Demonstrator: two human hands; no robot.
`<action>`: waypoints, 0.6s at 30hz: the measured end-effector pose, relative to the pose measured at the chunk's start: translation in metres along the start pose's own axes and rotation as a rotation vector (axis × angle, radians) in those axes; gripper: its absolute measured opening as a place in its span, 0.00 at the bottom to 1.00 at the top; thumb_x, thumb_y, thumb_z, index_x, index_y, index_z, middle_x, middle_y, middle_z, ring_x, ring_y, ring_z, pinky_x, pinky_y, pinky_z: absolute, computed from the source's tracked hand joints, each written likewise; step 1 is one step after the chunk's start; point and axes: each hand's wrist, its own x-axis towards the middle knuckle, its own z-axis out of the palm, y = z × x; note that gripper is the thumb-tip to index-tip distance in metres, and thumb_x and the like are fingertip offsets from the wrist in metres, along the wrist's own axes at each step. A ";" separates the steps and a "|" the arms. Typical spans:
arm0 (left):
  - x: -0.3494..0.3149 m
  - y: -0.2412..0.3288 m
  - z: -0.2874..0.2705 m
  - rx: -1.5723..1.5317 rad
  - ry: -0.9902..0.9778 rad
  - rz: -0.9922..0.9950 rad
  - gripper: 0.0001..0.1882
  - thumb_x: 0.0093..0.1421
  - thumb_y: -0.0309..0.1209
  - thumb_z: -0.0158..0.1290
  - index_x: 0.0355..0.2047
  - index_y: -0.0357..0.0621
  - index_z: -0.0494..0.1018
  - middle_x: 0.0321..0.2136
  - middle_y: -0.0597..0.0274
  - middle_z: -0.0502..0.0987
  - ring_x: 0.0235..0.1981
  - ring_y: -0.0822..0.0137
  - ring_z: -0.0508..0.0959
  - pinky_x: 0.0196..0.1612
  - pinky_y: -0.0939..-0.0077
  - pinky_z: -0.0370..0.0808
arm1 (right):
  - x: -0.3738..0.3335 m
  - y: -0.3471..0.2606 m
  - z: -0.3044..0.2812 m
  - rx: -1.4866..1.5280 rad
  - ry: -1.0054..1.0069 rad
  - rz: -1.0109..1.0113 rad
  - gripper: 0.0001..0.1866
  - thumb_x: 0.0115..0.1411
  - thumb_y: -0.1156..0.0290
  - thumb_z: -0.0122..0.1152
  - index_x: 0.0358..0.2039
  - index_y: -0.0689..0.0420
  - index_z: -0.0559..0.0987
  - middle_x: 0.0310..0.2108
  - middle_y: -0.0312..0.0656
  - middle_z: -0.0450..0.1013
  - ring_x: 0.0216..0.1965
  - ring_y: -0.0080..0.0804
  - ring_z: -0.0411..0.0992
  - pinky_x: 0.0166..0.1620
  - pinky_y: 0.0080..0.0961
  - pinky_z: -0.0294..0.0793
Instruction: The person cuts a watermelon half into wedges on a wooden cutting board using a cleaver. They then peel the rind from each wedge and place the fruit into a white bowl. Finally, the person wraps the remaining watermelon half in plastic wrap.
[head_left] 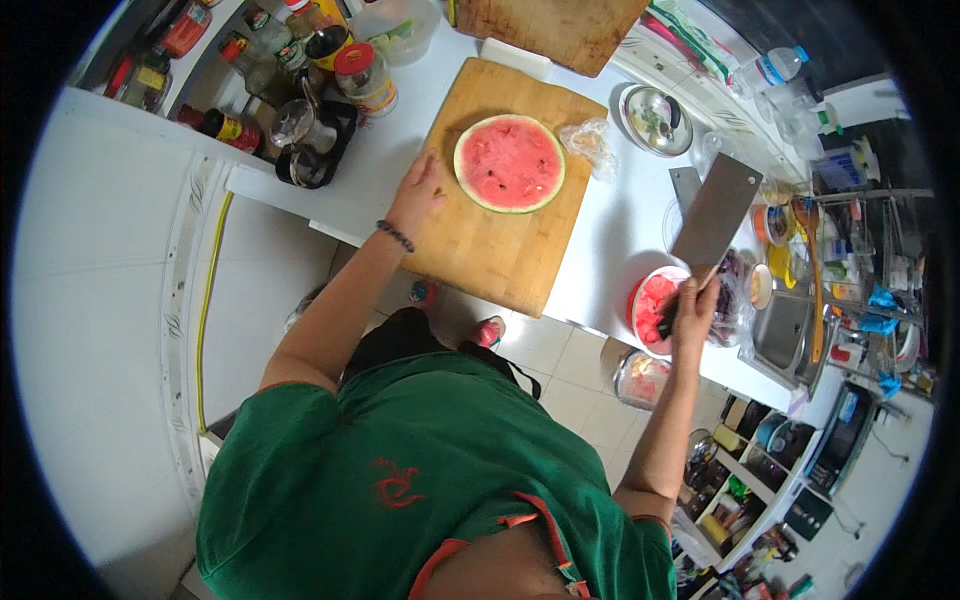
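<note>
A halved watermelon (510, 162), red flesh up with a few dark seeds, lies on a wooden cutting board (500, 255). My left hand (416, 192) is at the board's left edge, to the left of the melon and apart from it. Its fingers are loosely stretched and hold nothing; whether they touch the board, I cannot tell. In my right hand (692, 308) is a cleaver (718, 215), gripped by its dark handle with the broad blade pointing up and away. Beneath that hand stands a bowl (634, 312) of cut watermelon pieces (656, 296), partly hidden by the hand.
Crumpled clear plastic (590, 145) lies right of the melon. A round metal lid (656, 120) sits farther right. Bottles and jars (365, 80) crowd the back left. A second board (550, 25) stands behind. The sink (785, 335) is at right, a bin (642, 380) below the counter.
</note>
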 end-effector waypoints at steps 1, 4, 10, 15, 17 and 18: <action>0.006 0.007 0.012 -0.026 0.012 -0.054 0.28 0.66 0.47 0.43 0.62 0.47 0.57 0.56 0.64 0.64 0.52 0.67 0.69 0.52 0.70 0.69 | -0.015 -0.026 0.019 -0.047 -0.063 0.019 0.11 0.66 0.68 0.48 0.45 0.60 0.67 0.19 0.33 0.65 0.14 0.20 0.65 0.16 0.18 0.63; 0.018 0.014 0.030 -0.086 -0.078 -0.081 0.34 0.65 0.54 0.40 0.65 0.50 0.51 0.63 0.60 0.57 0.60 0.64 0.61 0.57 0.61 0.64 | -0.054 -0.066 0.071 0.067 -0.181 0.130 0.09 0.66 0.70 0.49 0.43 0.60 0.67 0.19 0.34 0.65 0.15 0.20 0.65 0.18 0.19 0.65; 0.007 0.000 0.016 -0.110 -0.264 -0.137 0.31 0.66 0.54 0.39 0.61 0.46 0.56 0.60 0.61 0.60 0.58 0.65 0.64 0.57 0.59 0.66 | -0.089 -0.118 0.158 -0.225 -0.192 0.226 0.12 0.63 0.73 0.51 0.45 0.63 0.65 0.18 0.46 0.70 0.18 0.35 0.71 0.23 0.30 0.68; 0.036 0.006 0.002 -0.175 -0.492 -0.228 0.22 0.68 0.48 0.37 0.54 0.48 0.63 0.55 0.65 0.66 0.55 0.69 0.68 0.53 0.60 0.71 | -0.085 -0.133 0.192 -0.427 -0.164 0.104 0.13 0.61 0.74 0.52 0.45 0.62 0.64 0.21 0.54 0.72 0.23 0.53 0.73 0.26 0.40 0.70; 0.042 0.006 0.005 -0.107 -0.433 -0.223 0.23 0.69 0.42 0.39 0.59 0.46 0.59 0.55 0.62 0.66 0.56 0.67 0.67 0.50 0.60 0.73 | -0.082 -0.144 0.202 -0.478 -0.164 0.092 0.13 0.61 0.74 0.52 0.45 0.62 0.65 0.22 0.55 0.72 0.24 0.55 0.73 0.26 0.41 0.70; 0.035 0.015 0.010 -0.073 -0.407 -0.209 0.24 0.68 0.41 0.40 0.61 0.46 0.57 0.55 0.61 0.67 0.55 0.66 0.68 0.49 0.62 0.74 | -0.081 -0.148 0.205 -0.508 -0.161 0.093 0.13 0.60 0.74 0.52 0.44 0.62 0.65 0.22 0.56 0.72 0.24 0.56 0.73 0.26 0.42 0.70</action>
